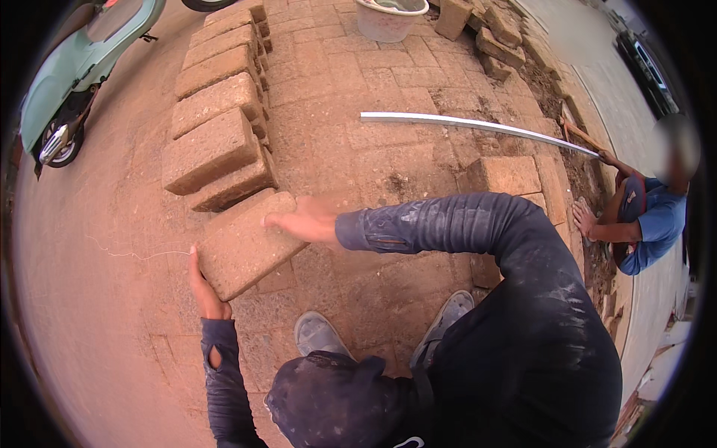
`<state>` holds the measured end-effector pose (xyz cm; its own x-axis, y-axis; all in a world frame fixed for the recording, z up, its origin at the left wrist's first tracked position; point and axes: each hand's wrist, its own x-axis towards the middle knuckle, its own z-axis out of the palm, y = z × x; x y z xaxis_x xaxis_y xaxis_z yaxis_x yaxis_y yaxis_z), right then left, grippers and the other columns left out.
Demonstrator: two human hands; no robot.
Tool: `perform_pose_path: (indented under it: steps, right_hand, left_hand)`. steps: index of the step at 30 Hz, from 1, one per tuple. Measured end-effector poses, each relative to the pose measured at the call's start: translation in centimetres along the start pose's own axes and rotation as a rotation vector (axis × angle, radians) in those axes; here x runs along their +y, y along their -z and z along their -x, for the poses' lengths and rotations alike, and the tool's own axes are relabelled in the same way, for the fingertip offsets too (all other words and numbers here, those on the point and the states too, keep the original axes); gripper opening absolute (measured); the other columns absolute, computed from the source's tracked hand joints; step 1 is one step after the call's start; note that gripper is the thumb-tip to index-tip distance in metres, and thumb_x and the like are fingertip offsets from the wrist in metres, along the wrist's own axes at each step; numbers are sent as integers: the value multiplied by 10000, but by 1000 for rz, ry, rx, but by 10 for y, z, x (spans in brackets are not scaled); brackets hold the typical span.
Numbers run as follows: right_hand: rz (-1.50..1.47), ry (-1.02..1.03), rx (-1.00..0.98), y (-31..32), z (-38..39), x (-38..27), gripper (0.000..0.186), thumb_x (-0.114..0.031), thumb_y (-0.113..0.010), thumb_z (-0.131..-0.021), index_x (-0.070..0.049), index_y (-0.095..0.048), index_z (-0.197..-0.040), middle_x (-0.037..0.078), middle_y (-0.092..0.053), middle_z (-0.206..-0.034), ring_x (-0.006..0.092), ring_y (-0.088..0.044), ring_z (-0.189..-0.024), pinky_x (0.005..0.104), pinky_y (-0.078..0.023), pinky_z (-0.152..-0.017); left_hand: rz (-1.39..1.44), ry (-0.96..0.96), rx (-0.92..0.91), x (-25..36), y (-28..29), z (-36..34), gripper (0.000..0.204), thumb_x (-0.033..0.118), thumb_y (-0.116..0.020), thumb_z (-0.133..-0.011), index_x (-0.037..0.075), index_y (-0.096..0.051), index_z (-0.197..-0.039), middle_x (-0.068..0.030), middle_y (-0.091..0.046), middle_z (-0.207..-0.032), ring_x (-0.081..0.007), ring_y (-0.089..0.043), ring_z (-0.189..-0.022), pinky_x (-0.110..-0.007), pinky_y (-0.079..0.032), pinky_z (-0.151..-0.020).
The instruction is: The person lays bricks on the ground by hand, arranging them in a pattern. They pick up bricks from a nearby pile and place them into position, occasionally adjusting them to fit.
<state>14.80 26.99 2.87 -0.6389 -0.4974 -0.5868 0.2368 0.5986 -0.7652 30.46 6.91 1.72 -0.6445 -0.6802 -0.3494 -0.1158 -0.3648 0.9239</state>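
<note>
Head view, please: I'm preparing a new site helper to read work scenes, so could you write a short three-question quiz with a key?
1. True or false: the left hand and right hand both touch one tan, rough rectangular block.

2. The smooth, pale-green scooter stands: (A) right of the row of tan rectangular blocks; (B) left of it; (C) on top of it.

3. How many of the person's own grey, dusty shoes show?

Key: 1. True; 2. B; 3. Two.
</note>
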Motion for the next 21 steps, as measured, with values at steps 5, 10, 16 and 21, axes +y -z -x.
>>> perform_pose_path:
  steps: [5, 10, 16, 21]
  right_hand:
    - [-152, 367, 279, -38, -37, 3, 922, -516, -739, -759, 162, -465, -1321, 325, -561, -1300, 425, -565, -1210, 427, -447, -1032]
    - [-282, 193, 414, -90, -68, 61, 1185, -679, -669, -769, 154, -218, -1482, 360, -320, -1500, 431, -330, -1420, 444, -290, -1169]
    - [-611, 126, 268, -106, -70, 59, 1228, -757, -596, -796, 131, -144, -1514, 348, -311, -1515, 413, -325, -1429, 437, -276, -1171]
    - [-648, 138, 288, -137, -72, 57, 1202, -747, -561, -824, 86, -70, -1538, 338, -208, -1560, 408, -259, -1459, 444, -254, -1183]
  left_hand:
    - [-713, -402, 219, -30, 35, -112, 727, 528, -457, -1010, 2, -370, -1504, -201, -421, -1510, -317, -441, -1367, -366, -314, -1140]
    - [-210, -241, 385, -96, 73, -95, 888, 678, -425, -953, -5, -334, -1513, -221, -374, -1526, -321, -371, -1401, -436, -270, -1163]
    - [413, -186, 387, -102, 6, -76, 777, 587, -429, -948, -8, -389, -1447, -236, -421, -1469, -374, -376, -1383, -509, -308, -1137]
    - [397, -137, 368, -92, 20, -122, 730, 531, -421, -938, -16, -401, -1421, -234, -433, -1457, -401, -417, -1345, -542, -330, -1117]
